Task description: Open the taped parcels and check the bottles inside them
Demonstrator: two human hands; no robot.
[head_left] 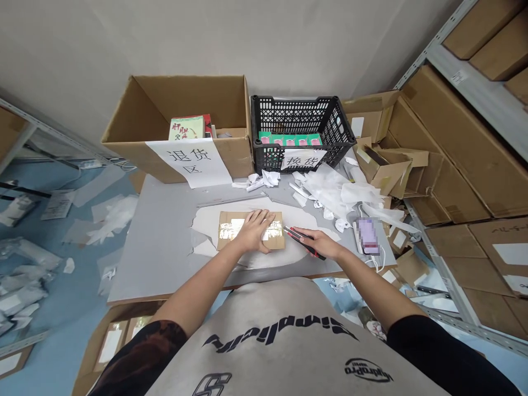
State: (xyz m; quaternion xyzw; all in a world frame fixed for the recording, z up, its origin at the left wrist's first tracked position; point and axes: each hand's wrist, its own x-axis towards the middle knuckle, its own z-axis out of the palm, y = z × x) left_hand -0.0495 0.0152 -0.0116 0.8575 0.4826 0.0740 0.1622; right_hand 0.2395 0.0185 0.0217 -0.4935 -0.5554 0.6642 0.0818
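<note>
A small cardboard box with shiny clear tape across it lies flat on the worn, peeled patch of the grey table. My left hand rests on top of the box, fingers spread and pressing on it. In my right hand is a red and black utility knife, its handle in my closed fingers. The knife's tip is at the right edge of the box; whether it touches the cardboard I cannot tell.
At the back stand a large open carton with booklets inside and a black plastic crate holding several green boxes. Crumpled paper scraps and a phone with a cable lie right. Shelved cartons flank the table.
</note>
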